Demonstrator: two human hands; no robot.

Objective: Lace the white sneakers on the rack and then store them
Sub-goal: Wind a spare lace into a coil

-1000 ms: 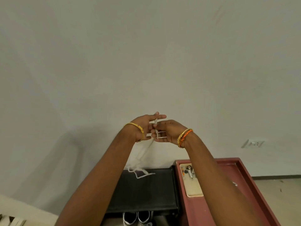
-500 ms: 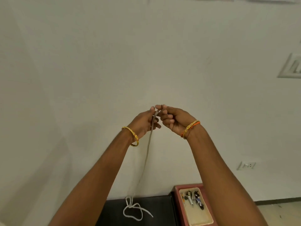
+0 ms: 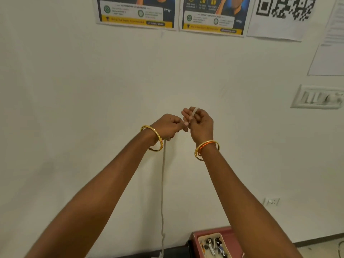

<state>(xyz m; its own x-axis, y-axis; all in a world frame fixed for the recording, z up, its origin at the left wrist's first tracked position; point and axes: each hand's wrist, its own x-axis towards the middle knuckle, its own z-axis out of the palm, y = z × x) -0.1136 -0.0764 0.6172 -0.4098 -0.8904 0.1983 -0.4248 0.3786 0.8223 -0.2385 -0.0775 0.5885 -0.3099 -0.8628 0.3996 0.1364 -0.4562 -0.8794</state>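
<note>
Both hands are raised in front of a pale wall, close together and touching at the knuckles. The right hand [image 3: 200, 125] has its fingers [image 3: 187, 113] curled around the top of a white shoelace [image 3: 163, 183], whose end loops over the index finger. The left hand [image 3: 168, 126] is closed on the same lace just below, and from under that hand the lace hangs straight down, well clear of the wall, to the bottom edge of the view, where it shows a small kink or knot. The sneakers themselves are out of view.

A gold bangle [image 3: 153, 137] sits on the left wrist; gold and orange bangles [image 3: 206, 148] sit together on the right wrist.

At the top, two posters [image 3: 136, 13] are stuck side by side; the word "awign" can be read on the right margin of each, above a yellow strip whose wording is too blurred to read. Right of them is a sheet with a large QR code [image 3: 284, 8], then further sheets of paper with illegible print. A white switch panel [image 3: 317, 97] is mounted on the wall at right, and a small wall socket [image 3: 271, 201] lower down.

At the bottom, a dark red tray [image 3: 195, 237] holds a cream box [image 3: 214, 245] of small metal items, partly hidden behind the right forearm.
</note>
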